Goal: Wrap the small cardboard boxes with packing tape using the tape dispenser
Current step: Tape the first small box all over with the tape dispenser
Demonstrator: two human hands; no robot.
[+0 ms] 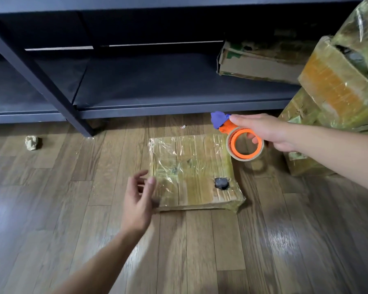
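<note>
One flat box (192, 170), one tape dispenser (240, 141) in right hand (270, 132), left hand (138, 200) spread

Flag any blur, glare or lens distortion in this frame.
Head view: the left hand is motion-blurred; the right hand holding the tape dispenser is sharper. Glare streaks the wooden floor and the tape-covered cardboard box. Wide-angle bending tilts the shelf frame.
</note>
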